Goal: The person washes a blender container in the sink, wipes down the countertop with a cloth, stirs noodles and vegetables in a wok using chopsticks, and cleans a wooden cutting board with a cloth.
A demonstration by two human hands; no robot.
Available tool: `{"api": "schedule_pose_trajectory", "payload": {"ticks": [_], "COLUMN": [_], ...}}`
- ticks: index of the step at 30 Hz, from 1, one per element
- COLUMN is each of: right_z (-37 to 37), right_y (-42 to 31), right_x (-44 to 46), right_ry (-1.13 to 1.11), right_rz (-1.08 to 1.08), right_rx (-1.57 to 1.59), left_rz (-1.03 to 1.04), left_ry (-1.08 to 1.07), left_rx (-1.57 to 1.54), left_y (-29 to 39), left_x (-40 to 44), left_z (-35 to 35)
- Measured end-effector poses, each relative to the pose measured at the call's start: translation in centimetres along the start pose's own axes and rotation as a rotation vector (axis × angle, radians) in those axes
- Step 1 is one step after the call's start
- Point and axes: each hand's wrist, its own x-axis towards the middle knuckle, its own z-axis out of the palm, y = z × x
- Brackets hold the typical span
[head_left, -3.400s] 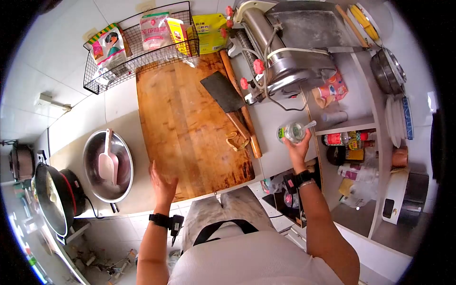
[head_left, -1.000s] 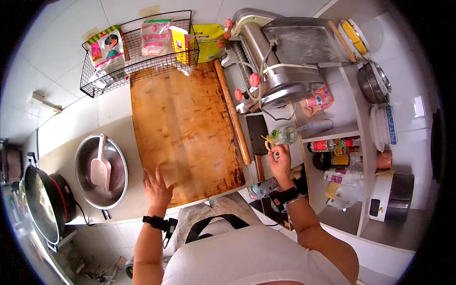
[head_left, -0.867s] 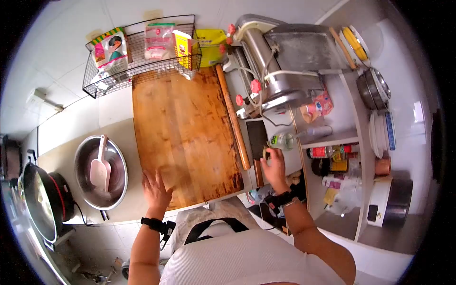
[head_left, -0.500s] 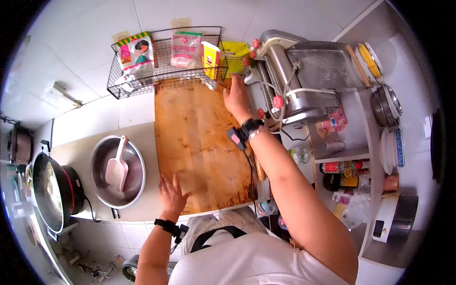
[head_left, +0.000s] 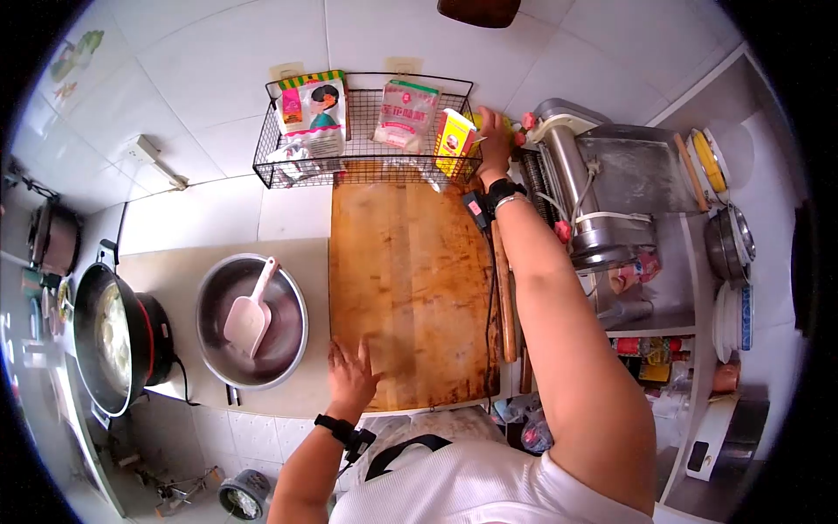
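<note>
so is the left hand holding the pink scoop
No, the left hand is spread at the edge of the wooden board, while the pink scoop lies in the metal bowl.

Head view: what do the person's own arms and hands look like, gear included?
Left hand: bare; black wrist strap, black box. Right hand: bare; black wristband, silvery bangle, dark box with pinkish patch, black cable; short white sleeve.

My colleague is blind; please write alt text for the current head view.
A person in a kitchen has the right hand at a yellow packet beside a wire basket, the left hand at the near-left corner of a wooden board. Left of the board, a steel bowl holds a pink scoop; a metal machine stands at right.
</note>
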Motion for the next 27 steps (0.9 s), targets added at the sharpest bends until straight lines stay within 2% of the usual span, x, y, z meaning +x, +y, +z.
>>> {"api": "schedule_pose_trajectory", "payload": {"ticks": [1,2,4,5,6,8,13,18,22,27], "right_z": [0.2,0.8,1.6,-3.2,-4.1,-5.7,-8.9,-14.6,-18.8,-26.1], "right_y": [0.3,0.9,1.8,-1.0,-1.6,-2.3,-2.5,-3.6,-4.9,-4.5], "right_x": [-0.2,-0.9,-2.7,-3.8,-5.3,-7.0,-8.9,-11.3,-15.5,-21.9], "right_ry": [0.039,0.035,-0.004,0.104,0.104,0.026,0.083,0.083,0.037,-0.167], "right_rz": [0.001,0.002,0.13,-0.162,-0.164,0.024,-0.111,-0.143,-0.144,-0.069], "right_rx": [0.182,0.184,0.458,0.089,0.087,0.163,0.193,0.162,0.302,0.383], "left_rz": [0.013,0.01,-0.008,-0.008,-0.006,0.0,0.005,0.011,-0.014,0.04], "left_ry": [0.015,0.011,-0.028,-0.029,-0.012,0.011,0.004,0.01,0.004,0.005], "left_rx": [0.02,0.021,-0.006,-0.009,-0.008,-0.01,0.044,0.059,-0.008,0.033], "left_y": [0.0,0.0,0.1,0.1,0.0,0.0,-0.1,-0.1,0.1,0.2], "left_x": [-0.1,-0.1,-0.1,-0.1,-0.1,-0.1,-0.1,-0.2,-0.2,-0.2], "left_z": [0.2,0.1,-0.2,0.0,0.4,0.5,0.8,0.9,0.2,0.4]}}
